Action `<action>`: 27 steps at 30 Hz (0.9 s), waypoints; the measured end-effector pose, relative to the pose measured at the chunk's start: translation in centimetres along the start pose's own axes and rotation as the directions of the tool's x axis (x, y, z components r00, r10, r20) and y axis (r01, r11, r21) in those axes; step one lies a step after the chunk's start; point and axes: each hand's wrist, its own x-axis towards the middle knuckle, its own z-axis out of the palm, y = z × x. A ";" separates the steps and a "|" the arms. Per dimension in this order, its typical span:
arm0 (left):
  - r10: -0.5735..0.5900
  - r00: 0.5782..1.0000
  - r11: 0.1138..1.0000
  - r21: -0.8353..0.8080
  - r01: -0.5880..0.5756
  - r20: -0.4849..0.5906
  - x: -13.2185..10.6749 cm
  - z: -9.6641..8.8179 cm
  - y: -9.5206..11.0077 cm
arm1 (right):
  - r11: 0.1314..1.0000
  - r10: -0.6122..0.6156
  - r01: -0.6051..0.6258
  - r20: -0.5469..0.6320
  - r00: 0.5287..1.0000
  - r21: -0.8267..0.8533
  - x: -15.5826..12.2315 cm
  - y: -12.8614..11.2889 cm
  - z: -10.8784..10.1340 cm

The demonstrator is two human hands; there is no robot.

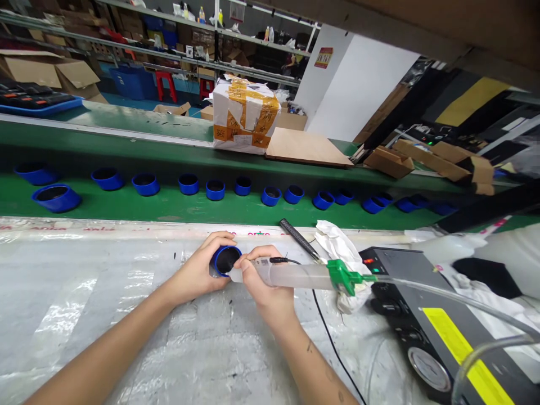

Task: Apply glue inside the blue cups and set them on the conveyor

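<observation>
My left hand [206, 267] is wrapped round a small blue-rimmed cup-like part [218, 263] with a dark inside, tilted toward my right hand. In my right hand [264, 275] lies a translucent dispensing syringe [301, 276], held like a pen, its tip at the near right rim of the blue part. Whether the tip touches the rim, I cannot tell. A green cap [343, 277] closes the syringe's back end, and a clear air hose [426, 287] runs from it to the right. A thin black cable [327, 326] hangs from the syringe.
Several blue ring-shaped parts [215, 190] stand in a row on the green belt [177, 211] beyond the table. Black tweezers [298, 238] and a crumpled white cloth [337, 242] lie near the grey dispenser box [413, 315]. A taped carton [244, 115] stands further back.
</observation>
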 end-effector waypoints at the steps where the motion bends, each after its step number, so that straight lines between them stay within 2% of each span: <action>1: -0.002 1.000 1.000 -0.002 0.002 0.003 0.0 0.0 0.0 | 1.000 0.001 -0.001 0.001 1.000 0.007 0.1 0.0 0.1; 10: 0.003 1.000 1.000 -0.011 -0.003 0.015 0.0 -0.1 -0.3 | 1.000 -0.006 0.006 -0.014 1.000 -0.005 0.2 -0.1 0.6; 27: -0.004 1.000 1.000 -0.013 0.004 -0.003 0.1 -0.3 0.1 | 0.996 0.019 -0.012 -0.076 0.997 0.091 0.5 -0.3 1.6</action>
